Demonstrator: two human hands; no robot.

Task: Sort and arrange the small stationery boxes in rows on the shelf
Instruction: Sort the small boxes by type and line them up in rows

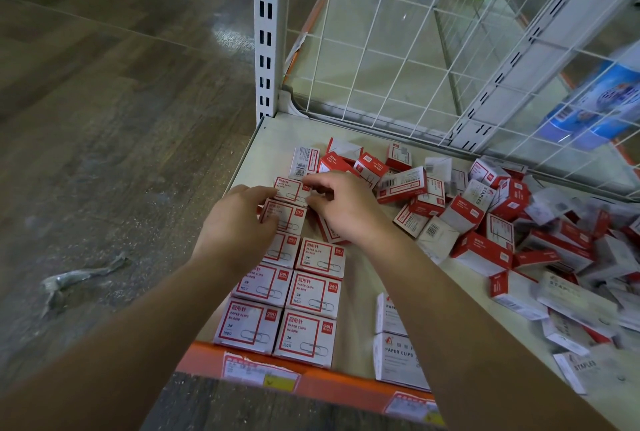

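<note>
Two rows of red-and-white paper clip boxes [313, 294] run from the shelf's front edge toward the back on the beige shelf [356, 309]. At the far end of the left row lies one more box [289, 188]. My left hand [235, 223] touches its left edge with curled fingers, and also rests over the box [285, 214] behind it. My right hand [341, 204] pinches the far box's right edge between thumb and fingers. A loose box lies partly hidden under my right wrist.
A jumbled heap of red-and-white boxes [485, 212] covers the shelf's right and back. Two white paper clip boxes [394, 347] stand near the front. A white wire grid [415, 50] backs the shelf, with an upright post [266, 32] at its left. An orange price strip [311, 378] edges the front.
</note>
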